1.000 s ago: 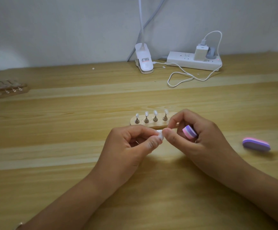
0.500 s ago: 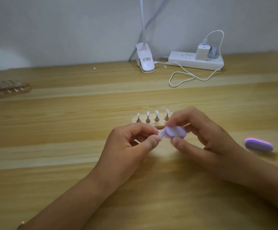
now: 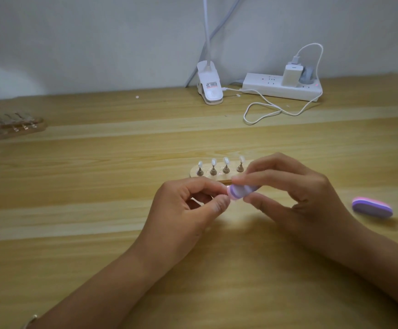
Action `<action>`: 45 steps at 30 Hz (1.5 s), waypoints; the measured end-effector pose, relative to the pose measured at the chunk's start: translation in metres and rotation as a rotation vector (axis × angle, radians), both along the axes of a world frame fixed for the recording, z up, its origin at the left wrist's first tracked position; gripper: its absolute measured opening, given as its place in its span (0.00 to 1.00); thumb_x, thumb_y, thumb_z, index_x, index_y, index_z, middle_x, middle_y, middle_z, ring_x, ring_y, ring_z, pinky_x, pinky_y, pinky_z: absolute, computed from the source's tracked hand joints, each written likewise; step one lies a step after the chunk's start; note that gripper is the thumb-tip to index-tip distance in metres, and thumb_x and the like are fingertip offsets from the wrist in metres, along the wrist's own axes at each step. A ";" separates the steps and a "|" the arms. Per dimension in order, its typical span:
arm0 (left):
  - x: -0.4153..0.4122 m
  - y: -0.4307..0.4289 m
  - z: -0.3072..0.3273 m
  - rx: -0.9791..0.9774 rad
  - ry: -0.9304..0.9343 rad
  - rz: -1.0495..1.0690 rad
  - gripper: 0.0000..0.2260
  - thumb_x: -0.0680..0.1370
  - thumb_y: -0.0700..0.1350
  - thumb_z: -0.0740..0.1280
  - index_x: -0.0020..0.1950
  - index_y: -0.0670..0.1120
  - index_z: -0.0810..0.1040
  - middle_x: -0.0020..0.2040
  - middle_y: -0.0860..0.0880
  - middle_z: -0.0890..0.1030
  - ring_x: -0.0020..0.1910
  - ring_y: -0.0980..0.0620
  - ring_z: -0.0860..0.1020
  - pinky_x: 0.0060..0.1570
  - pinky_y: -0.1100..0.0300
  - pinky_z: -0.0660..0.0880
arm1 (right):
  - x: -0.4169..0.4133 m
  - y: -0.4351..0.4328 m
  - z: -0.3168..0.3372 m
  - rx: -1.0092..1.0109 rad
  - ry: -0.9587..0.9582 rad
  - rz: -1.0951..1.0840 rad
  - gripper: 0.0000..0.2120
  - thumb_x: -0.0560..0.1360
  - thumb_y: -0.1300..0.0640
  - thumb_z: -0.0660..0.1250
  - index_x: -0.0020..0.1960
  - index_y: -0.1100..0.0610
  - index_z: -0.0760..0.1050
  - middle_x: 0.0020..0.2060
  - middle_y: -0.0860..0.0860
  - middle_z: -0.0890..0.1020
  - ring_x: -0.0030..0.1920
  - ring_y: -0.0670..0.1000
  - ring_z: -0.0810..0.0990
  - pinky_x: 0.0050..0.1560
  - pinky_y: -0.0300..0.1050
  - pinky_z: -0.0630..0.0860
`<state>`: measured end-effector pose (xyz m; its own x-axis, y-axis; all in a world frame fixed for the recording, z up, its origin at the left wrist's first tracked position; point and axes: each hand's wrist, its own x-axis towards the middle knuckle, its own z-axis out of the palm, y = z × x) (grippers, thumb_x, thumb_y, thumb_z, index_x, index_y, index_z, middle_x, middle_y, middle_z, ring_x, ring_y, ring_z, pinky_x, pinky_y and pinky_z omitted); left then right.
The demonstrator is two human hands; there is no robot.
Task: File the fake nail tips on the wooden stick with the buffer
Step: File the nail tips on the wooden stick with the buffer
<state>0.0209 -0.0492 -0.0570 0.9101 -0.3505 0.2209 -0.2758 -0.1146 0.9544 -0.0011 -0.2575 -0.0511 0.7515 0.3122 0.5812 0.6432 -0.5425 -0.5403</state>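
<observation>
Buffer (image 3: 242,191), purple-and-white oval, pinched by right hand (image 3: 296,198); left hand (image 3: 186,210) pinches nail tip (image 3: 227,188)

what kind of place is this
Most likely a home desk set up for nail practice: a wooden desk against a bare wall, a clip lamp and power strip at the back, a nail-tip stand and spare buffer.

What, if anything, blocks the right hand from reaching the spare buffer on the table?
Likely yes: the spare buffer lies right of the right hand with only tabletop between, though that hand pinches a second buffer.
</observation>
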 end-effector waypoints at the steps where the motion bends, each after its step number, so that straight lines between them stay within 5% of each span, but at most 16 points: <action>1: 0.000 0.000 0.000 0.001 0.005 -0.003 0.03 0.73 0.41 0.74 0.43 0.49 0.86 0.34 0.51 0.80 0.29 0.58 0.73 0.29 0.66 0.70 | 0.000 0.000 0.000 0.002 -0.001 -0.011 0.13 0.75 0.63 0.72 0.59 0.56 0.82 0.51 0.54 0.81 0.52 0.50 0.81 0.53 0.44 0.77; 5: -0.001 0.000 0.002 -0.003 0.006 -0.024 0.04 0.71 0.47 0.74 0.44 0.50 0.86 0.36 0.49 0.83 0.32 0.57 0.74 0.31 0.63 0.70 | -0.005 0.007 -0.003 -0.005 -0.013 0.069 0.12 0.75 0.61 0.73 0.58 0.55 0.83 0.51 0.52 0.81 0.53 0.49 0.81 0.54 0.41 0.77; 10: 0.000 -0.001 0.003 -0.009 0.026 -0.009 0.04 0.71 0.45 0.72 0.43 0.48 0.86 0.36 0.48 0.83 0.33 0.57 0.75 0.31 0.63 0.71 | 0.001 0.000 -0.003 0.009 -0.006 -0.025 0.12 0.75 0.66 0.74 0.57 0.59 0.83 0.51 0.53 0.81 0.51 0.51 0.82 0.53 0.47 0.79; 15: -0.001 -0.001 0.004 -0.013 0.013 -0.032 0.02 0.73 0.42 0.74 0.45 0.45 0.86 0.36 0.51 0.83 0.33 0.59 0.75 0.32 0.66 0.70 | -0.004 0.006 -0.006 -0.022 -0.047 0.036 0.12 0.75 0.64 0.72 0.58 0.56 0.81 0.52 0.51 0.80 0.54 0.49 0.81 0.55 0.41 0.77; 20: 0.000 -0.001 0.004 -0.037 0.060 -0.018 0.03 0.74 0.36 0.72 0.43 0.42 0.85 0.36 0.51 0.82 0.35 0.58 0.77 0.33 0.65 0.71 | 0.008 -0.007 -0.006 0.084 0.015 -0.110 0.12 0.74 0.67 0.73 0.57 0.61 0.82 0.51 0.54 0.81 0.50 0.53 0.82 0.52 0.52 0.81; 25: -0.001 0.000 0.005 -0.067 0.080 -0.056 0.04 0.74 0.40 0.71 0.46 0.41 0.85 0.34 0.50 0.82 0.31 0.58 0.77 0.29 0.65 0.71 | -0.005 0.005 -0.005 0.049 -0.077 0.025 0.11 0.75 0.65 0.72 0.57 0.59 0.81 0.52 0.53 0.80 0.54 0.50 0.81 0.57 0.38 0.76; 31: -0.001 0.000 0.005 -0.094 0.129 -0.058 0.06 0.73 0.43 0.72 0.45 0.41 0.85 0.40 0.44 0.85 0.35 0.54 0.80 0.28 0.62 0.71 | 0.001 -0.003 -0.002 0.010 -0.057 -0.082 0.12 0.74 0.70 0.74 0.56 0.60 0.82 0.51 0.55 0.80 0.52 0.51 0.81 0.54 0.47 0.79; 36: -0.002 0.001 0.006 -0.108 0.151 -0.097 0.05 0.75 0.42 0.71 0.48 0.42 0.85 0.38 0.45 0.85 0.35 0.54 0.80 0.28 0.61 0.72 | -0.010 0.007 -0.002 -0.004 -0.124 0.039 0.09 0.77 0.62 0.70 0.57 0.57 0.80 0.52 0.54 0.80 0.55 0.49 0.80 0.57 0.40 0.75; 41: -0.002 -0.001 0.007 -0.146 0.213 -0.097 0.06 0.75 0.41 0.70 0.47 0.40 0.84 0.40 0.44 0.85 0.35 0.53 0.80 0.27 0.63 0.71 | -0.002 0.000 0.000 -0.022 -0.125 -0.113 0.11 0.74 0.70 0.74 0.54 0.62 0.82 0.50 0.56 0.80 0.50 0.50 0.81 0.54 0.45 0.78; 45: -0.003 -0.002 0.008 -0.163 0.235 -0.107 0.04 0.75 0.39 0.71 0.47 0.39 0.83 0.39 0.43 0.84 0.34 0.53 0.80 0.27 0.63 0.71 | -0.009 0.007 0.000 -0.017 -0.191 -0.019 0.08 0.76 0.66 0.72 0.55 0.61 0.81 0.50 0.56 0.80 0.53 0.50 0.80 0.56 0.41 0.76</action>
<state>0.0183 -0.0514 -0.0488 0.9027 -0.4246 0.0695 -0.0472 0.0628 0.9969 -0.0105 -0.2510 -0.0513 0.6338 0.3101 0.7086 0.7229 -0.5632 -0.4002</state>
